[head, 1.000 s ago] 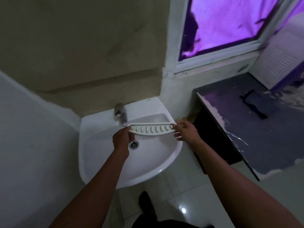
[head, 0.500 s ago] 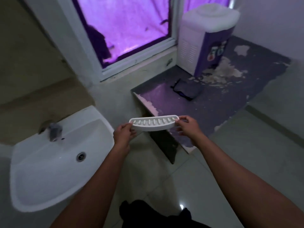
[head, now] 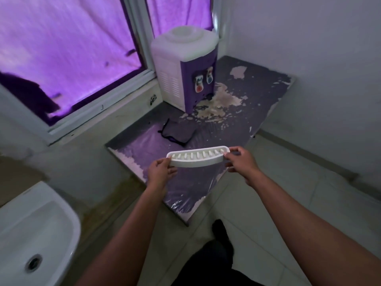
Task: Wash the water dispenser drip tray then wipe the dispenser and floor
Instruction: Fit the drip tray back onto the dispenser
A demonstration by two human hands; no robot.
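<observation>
Between the two hands, above the near end of the low purple-covered surface (head: pixel 247 129), hangs the white slotted drip tray (head: pixel 198 157). Left hand (head: pixel 161 172) pinches the tray's left end w/ thumb on top, other fingers (head: pixel 172 172) curled under; right hand (head: pixel 240 162) does the same at the right end, fingers (head: pixel 232 150) closed over the rim. Both hands are clamped on the tray, neither slack. It's held level, slots up, one grip per end, prob. so it stays flat and any leftover water doesn't run off onto the tiled floor (head: pixel 278 193).

Water dispenser (head: pixel 185 69) stands at the far end of the surface, by the window (head: pixel 68 54), well apart from the tray. Its two taps face this way; the spot below them looks vacant, likely where the tray belongs. Can't tell from here if the tray is wet or dry.

Dark cloth (head: pixel 178 132) lies crumpled on the surface btwn tray and dispenser, free of both, handy for the wiping step. Covering around the dispenser base is flaked and patchy, pale areas showing through.

Sink (head: pixel 53 223) sits bottom left, away from the hands, so washing seems done; judging by this, next is seating the tray back under the taps, then cloth work on dispenser and floor.
</observation>
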